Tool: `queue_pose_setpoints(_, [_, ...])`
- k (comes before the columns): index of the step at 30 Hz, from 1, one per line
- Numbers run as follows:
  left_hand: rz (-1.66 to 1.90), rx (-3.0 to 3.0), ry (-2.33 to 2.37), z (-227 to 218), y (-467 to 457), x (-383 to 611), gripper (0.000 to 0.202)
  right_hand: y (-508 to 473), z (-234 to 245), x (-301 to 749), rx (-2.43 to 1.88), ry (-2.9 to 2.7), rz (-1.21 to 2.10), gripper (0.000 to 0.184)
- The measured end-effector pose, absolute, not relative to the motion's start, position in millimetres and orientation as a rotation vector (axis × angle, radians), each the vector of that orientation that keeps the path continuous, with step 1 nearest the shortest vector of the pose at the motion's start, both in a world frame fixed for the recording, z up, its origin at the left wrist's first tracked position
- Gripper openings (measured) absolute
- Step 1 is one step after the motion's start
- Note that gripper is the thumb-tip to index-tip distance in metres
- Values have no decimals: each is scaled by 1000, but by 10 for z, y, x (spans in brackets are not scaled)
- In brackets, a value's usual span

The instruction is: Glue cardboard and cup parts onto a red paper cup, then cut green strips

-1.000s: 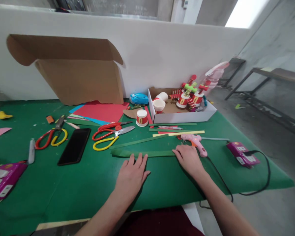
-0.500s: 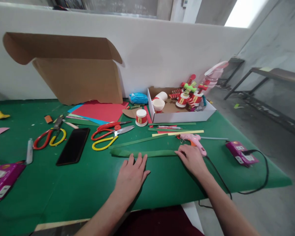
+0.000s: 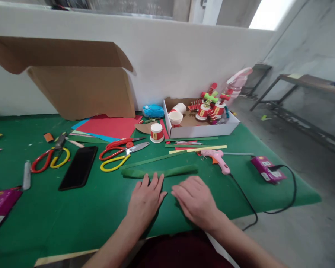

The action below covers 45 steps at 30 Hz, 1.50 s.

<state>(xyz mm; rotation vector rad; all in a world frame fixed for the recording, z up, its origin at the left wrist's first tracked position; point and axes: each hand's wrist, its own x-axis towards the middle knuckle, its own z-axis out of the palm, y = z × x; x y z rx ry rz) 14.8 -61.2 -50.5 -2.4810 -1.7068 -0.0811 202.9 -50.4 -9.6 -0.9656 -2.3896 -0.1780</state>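
A green paper strip (image 3: pixel 181 171) lies lengthwise in front of me, its right end curling slightly up. My left hand (image 3: pixel 145 197) rests on the strip's near edge with fingers spread and flat, so it is open. To its right, my right hand (image 3: pixel 197 199) is closed, fingers curled together and apart from the strip; nothing shows in it. Beyond the strip lie a thinner green strip (image 3: pixel 153 160) and a yellow paper strip (image 3: pixel 206 149). A pink glue gun (image 3: pixel 216 156) lies to the right with a glue stick out of its back.
Scissors (image 3: pixel 128 152), a phone (image 3: pixel 79 167) and pliers (image 3: pixel 57 150) lie left. A paper cup (image 3: pixel 156 133) stands before a white box (image 3: pixel 203 131) of cup crafts. Red paper (image 3: pixel 111 126) lies near a cardboard box (image 3: pixel 83 89). A power strip (image 3: pixel 268 169) feeds the glue gun's cord.
My right hand has let go of the strip's right end and moved left and nearer to me, its fingers curling in. That end has lifted. My left hand stays on the strip.
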Motion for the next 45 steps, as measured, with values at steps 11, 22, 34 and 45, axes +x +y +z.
queue_pose_setpoints(11, [-81, -2471, -1690, -558, -603, 150, 41, -349, -562, 1932, -1207, -2737, 290, 77])
queue_pose_setpoints(22, [-99, -2475, -1682, -581, -609, 148, 45, -329, -539, 1981, -1253, -2763, 398, 81])
queue_pose_setpoints(34, [-44, -2502, -1705, -533, -604, 148, 47, -234, -425, 2079, -1249, -2826, 501, 80])
queue_pose_setpoints(45, [-48, -2507, -1737, -535, -611, 149, 45, -164, -414, 2313, -1271, -2824, 494, 72])
